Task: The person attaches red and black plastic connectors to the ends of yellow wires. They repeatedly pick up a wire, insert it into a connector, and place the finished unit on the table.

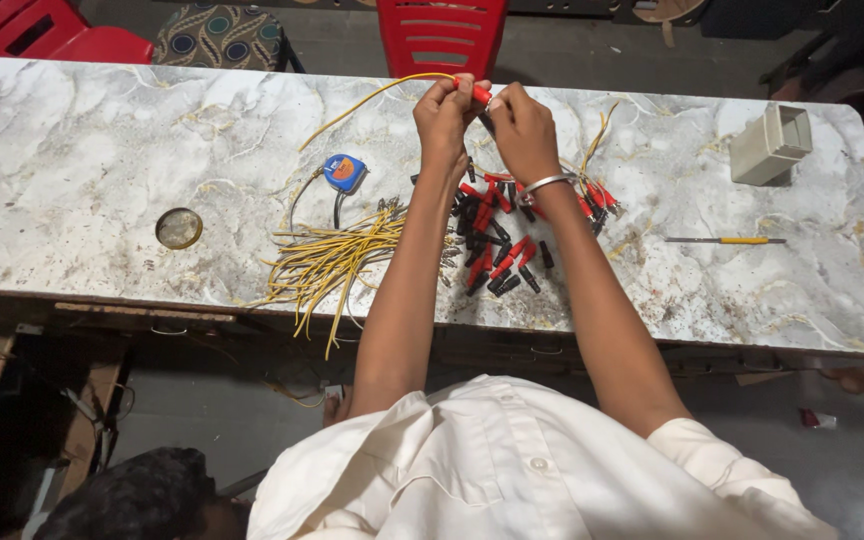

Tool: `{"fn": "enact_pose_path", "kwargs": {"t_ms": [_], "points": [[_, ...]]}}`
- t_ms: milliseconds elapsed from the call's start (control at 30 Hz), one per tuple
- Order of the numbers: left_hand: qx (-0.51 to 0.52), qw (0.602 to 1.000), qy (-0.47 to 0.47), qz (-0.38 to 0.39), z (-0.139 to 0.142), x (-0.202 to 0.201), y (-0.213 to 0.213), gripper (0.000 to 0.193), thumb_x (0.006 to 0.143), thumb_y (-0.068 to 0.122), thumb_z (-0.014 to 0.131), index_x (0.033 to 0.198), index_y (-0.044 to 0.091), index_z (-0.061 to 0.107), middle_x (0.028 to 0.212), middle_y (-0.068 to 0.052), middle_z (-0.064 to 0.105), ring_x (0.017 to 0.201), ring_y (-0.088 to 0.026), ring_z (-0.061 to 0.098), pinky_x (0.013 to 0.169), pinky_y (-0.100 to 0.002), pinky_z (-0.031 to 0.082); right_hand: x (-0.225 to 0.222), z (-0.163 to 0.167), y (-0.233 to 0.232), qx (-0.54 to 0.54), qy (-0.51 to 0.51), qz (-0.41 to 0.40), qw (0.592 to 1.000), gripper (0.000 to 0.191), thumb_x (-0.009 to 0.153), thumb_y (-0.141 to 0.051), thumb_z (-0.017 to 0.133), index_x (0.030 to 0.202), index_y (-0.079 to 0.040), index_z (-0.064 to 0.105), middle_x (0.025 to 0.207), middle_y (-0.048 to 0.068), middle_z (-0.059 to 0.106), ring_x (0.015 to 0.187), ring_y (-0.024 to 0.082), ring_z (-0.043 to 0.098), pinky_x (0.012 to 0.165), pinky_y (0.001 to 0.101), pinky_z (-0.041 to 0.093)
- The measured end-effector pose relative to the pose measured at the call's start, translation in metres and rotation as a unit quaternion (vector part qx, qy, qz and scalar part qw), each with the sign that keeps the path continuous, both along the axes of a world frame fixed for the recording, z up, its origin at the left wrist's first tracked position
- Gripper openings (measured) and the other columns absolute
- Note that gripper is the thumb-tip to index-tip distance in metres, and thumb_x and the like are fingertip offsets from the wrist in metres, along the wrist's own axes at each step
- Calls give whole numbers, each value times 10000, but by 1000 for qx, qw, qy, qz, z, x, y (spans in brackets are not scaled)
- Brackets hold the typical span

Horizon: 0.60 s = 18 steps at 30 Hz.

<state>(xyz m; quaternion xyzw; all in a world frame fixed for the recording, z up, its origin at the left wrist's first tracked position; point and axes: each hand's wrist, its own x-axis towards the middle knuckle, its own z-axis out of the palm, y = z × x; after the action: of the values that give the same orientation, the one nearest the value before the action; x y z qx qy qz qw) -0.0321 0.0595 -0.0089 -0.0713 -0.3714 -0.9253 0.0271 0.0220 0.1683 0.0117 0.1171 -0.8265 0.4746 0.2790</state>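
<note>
Over the far half of the marble-patterned table [82, 170], both hands meet, raised a little above the surface. Left hand [442, 115] is closed, pinching a long yellow wire [362, 100] at its end; wire arcs away to the left and down toward the tabletop. Right hand [522, 130] is closed too, fingers pinched around a small red sleeve [479, 94] at the wire's end, touching the left hand's fingertips. Silver bangle [544, 184] on the right wrist.

Below the hands, on the table: scattered pile of red and black sleeves [497, 255], lying between the forearms and toward the near edge. Left of that pile, a loose bundle of cut yellow wires [327, 262], some ends hanging past the near edge. Blue tape measure [344, 172] sits just beyond the bundle. Small cluster of finished yellow leads with red ends [595, 190] to the right of the right wrist.

Farther right: yellow-handled blade [724, 240] lying flat, and a pale rectangular channel piece [772, 145] near the far right corner. Round metal lid [179, 228] well apart on the left. Red plastic chair [442, 35] stands beyond the table.
</note>
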Motion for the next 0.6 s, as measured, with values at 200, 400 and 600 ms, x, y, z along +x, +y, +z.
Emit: {"fn": "enact_pose_path", "kwargs": {"t_ms": [200,400,600], "points": [[-6,1000,-5,-7,-1,-2,6,181,971,114,669,1031,-56,655,971,-211,756,785,-214,724,771,-352,613,-16,-14,4,-221,-151,56,962,271,1098,-195,512,923,-3,588,719,52,542,617,199,534,561,366,390],[-18,1000,-14,14,-4,-1,1,163,970,109,677,995,-52,667,946,-202,751,772,-205,721,768,-332,612,-15,-18,11,16,-24,11,1000,304,1114,-210,521,902,-2,588,734,117,588,670,278,583,588,425,432],[-27,999,-25,6,-6,-4,3,172,968,125,680,949,-46,670,900,-178,747,728,-191,701,727,-324,600,-18,-26,4,11,-61,-40,997,281,1037,-216,486,855,-42,609,659,59,604,543,184,620,511,360,461]]}}
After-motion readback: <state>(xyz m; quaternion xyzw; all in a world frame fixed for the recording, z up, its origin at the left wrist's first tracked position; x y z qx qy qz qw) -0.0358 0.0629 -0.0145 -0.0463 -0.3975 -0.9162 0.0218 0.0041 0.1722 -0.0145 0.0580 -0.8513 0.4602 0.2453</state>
